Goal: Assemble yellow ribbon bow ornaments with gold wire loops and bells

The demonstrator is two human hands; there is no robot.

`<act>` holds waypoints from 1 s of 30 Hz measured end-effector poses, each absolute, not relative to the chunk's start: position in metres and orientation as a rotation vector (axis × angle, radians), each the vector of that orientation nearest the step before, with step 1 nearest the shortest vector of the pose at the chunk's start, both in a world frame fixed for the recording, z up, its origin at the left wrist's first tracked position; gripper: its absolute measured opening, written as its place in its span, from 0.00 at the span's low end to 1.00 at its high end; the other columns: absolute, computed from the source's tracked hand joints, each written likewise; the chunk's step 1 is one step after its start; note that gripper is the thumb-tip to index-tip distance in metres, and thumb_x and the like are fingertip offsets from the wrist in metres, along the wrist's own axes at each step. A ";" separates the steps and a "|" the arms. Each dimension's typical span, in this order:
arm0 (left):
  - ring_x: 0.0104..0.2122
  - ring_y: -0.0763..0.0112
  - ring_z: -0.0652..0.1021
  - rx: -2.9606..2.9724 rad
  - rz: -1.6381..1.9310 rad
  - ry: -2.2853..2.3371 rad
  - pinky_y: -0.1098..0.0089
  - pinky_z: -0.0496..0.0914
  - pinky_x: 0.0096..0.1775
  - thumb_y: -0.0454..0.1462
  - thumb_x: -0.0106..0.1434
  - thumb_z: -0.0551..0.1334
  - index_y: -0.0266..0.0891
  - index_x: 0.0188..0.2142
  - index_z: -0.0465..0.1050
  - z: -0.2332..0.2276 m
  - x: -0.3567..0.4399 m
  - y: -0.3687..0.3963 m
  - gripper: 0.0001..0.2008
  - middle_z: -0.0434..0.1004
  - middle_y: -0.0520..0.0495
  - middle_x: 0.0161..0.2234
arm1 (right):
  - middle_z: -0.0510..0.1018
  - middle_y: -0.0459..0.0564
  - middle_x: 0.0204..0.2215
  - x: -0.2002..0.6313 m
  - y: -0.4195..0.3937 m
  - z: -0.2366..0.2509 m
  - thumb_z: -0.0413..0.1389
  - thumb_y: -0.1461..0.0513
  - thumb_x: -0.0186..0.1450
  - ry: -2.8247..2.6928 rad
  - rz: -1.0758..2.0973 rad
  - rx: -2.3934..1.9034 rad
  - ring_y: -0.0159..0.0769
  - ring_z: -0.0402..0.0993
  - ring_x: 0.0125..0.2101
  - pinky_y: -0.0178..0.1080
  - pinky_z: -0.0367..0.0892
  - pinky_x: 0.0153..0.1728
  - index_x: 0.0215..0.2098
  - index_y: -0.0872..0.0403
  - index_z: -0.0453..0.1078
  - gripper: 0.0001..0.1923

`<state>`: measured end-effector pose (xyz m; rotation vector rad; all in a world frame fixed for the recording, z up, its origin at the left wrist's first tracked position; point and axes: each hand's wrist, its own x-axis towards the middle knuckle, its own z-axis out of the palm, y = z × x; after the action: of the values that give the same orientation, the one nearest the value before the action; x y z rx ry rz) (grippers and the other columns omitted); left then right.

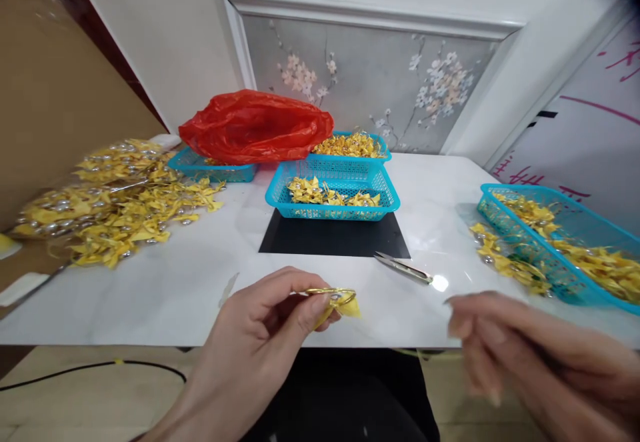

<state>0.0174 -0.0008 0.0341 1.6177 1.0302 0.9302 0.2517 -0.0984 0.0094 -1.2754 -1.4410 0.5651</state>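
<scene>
My left hand (280, 322) is closed in a pinch, thumb against fingers, on a yellow ribbon flower (351, 307) with a loop of gold cord. It is held above the front edge of the white table. My right hand (505, 342) is off to the right, apart from the flower and smeared by motion. Its fingers are bent, but whether anything is between them cannot be made out. Between the hands, farther back, thread snips (404, 268) lie on the table. Beyond them a blue basket (333, 213) holds several yellow flowers on a black mat (333, 239).
At the left lies a heap of yellow flowers with pearl beads (125, 215). A red plastic bag (255, 129) rests over blue baskets at the back. Another blue basket (575, 262) of flowers stands at the right, with loose flowers (505, 265) beside it. A wall panel rises behind.
</scene>
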 end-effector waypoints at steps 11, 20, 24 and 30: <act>0.21 0.81 0.79 1.315 0.918 1.027 0.85 0.73 0.24 0.41 0.63 0.66 0.46 0.34 0.78 0.026 0.014 0.000 0.04 0.79 0.58 0.31 | 0.77 0.51 0.32 0.199 -0.077 -0.026 0.41 0.62 0.74 -1.714 1.214 -1.076 0.28 0.75 0.20 0.34 0.73 0.29 0.45 0.55 0.74 0.19; 0.26 0.74 0.83 1.213 1.119 1.126 0.79 0.79 0.32 0.38 0.60 0.67 0.41 0.32 0.76 0.030 0.032 -0.002 0.04 0.82 0.55 0.25 | 0.76 0.60 0.48 0.256 -0.032 -0.049 0.49 0.60 0.68 -1.568 0.162 -1.880 0.55 0.70 0.50 0.57 0.65 0.51 0.50 0.55 0.73 0.16; 0.27 0.70 0.85 1.306 1.151 1.168 0.77 0.80 0.34 0.38 0.61 0.65 0.41 0.34 0.75 0.034 0.033 -0.004 0.04 0.85 0.53 0.24 | 0.77 0.63 0.39 0.274 -0.016 -0.063 0.51 0.63 0.64 -1.579 0.170 -1.986 0.60 0.71 0.44 0.61 0.64 0.45 0.42 0.57 0.73 0.12; 0.27 0.69 0.85 1.335 1.157 1.176 0.76 0.80 0.33 0.37 0.63 0.64 0.41 0.34 0.74 0.037 0.035 -0.004 0.03 0.84 0.54 0.23 | 0.72 0.56 0.41 0.255 -0.031 -0.058 0.45 0.62 0.69 -1.628 0.319 -1.864 0.46 0.74 0.41 0.48 0.69 0.43 0.42 0.53 0.66 0.09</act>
<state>0.0347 -0.0040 0.0371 1.3354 1.1760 1.1572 0.2550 -0.0310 -0.0584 -1.8644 -1.6282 0.3188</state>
